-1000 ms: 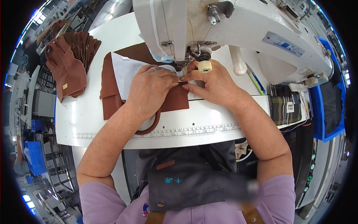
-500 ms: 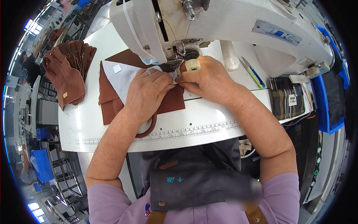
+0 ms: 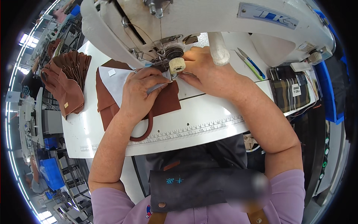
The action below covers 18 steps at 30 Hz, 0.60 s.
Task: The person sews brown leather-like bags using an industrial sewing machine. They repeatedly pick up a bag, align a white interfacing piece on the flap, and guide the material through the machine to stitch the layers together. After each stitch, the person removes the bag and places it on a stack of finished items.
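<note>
Under the needle area of a white sewing machine (image 3: 278, 9) lies a brown fabric piece (image 3: 167, 100) with white backing material (image 3: 113, 84) and a curved brown handle (image 3: 143, 134). My left hand (image 3: 138, 93) has its fingers bent, pinching the edge of the white material just left of the presser foot. My right hand (image 3: 209, 76) is at the foot's right, behind a cream knob (image 3: 177, 64), with fingers curled; its fingertips are partly hidden, so what they hold is unclear.
Stacked brown cut pieces (image 3: 67, 78) lie at the left. Scissors or snips (image 3: 251, 63) with blue and green handles and plaid folded fabric (image 3: 289, 97) are on the right. Blue bins (image 3: 330, 104) stand beyond. Co-workers' arms and machines show at the far left.
The view has shifted, so the machine head sits further left and higher. My left fingers now lift and bend the white material's edge; my right hand has moved slightly toward the back.
</note>
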### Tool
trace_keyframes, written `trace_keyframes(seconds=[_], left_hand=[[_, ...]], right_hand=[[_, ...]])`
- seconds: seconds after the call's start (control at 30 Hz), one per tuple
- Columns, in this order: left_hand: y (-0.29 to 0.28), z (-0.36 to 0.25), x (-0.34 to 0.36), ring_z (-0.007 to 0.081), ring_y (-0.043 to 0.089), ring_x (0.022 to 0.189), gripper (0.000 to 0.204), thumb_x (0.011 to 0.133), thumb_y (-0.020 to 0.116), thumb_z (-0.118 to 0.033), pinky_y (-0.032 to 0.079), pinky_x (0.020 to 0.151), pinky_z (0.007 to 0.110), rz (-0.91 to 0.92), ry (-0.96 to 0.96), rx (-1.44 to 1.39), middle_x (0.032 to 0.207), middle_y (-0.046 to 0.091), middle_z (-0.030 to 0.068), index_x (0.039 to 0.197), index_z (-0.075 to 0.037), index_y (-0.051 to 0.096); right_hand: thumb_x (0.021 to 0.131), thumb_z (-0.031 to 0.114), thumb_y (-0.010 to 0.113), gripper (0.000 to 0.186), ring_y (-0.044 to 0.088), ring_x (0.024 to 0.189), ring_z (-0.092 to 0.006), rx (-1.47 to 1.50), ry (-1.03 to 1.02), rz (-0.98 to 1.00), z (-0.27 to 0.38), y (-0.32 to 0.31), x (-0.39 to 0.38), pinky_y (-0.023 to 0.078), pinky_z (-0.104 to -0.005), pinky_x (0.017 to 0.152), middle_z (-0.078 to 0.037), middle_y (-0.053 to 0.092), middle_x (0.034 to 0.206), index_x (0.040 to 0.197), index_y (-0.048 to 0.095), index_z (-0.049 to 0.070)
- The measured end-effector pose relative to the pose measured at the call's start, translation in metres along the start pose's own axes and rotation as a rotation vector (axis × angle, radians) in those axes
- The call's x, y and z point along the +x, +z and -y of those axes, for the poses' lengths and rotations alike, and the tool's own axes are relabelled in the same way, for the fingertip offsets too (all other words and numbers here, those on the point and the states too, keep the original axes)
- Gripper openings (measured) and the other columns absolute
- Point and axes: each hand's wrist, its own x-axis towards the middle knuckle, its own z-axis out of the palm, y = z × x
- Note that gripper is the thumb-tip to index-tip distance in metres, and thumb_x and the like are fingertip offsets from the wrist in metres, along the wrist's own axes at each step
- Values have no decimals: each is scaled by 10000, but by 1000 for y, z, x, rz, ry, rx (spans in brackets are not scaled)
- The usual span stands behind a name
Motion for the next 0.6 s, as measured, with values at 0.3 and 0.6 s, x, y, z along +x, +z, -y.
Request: trace_keyframes(seconds=[0.3, 0.6], left_hand=[[-11, -21, 1, 224, 653, 921, 136, 844, 722, -121, 497, 806, 376, 107, 69, 198, 987, 679, 4, 970, -101, 767], [-8, -21, -13, 268, 665, 955, 268, 783, 759, -83, 527, 814, 385, 5, 73, 132, 1064, 710, 44, 1050, -69, 743]], right_hand=[[795, 96, 734, 191, 635, 867, -292, 127, -2, 69, 4, 9, -4, 523, -428, 757, -74, 622, 885, 986, 736, 103], [825, 103, 699, 194, 618, 882, -264, 102, 7, 97, 7, 4, -1, 540, -405, 748, -62, 610, 920, 992, 784, 156]])
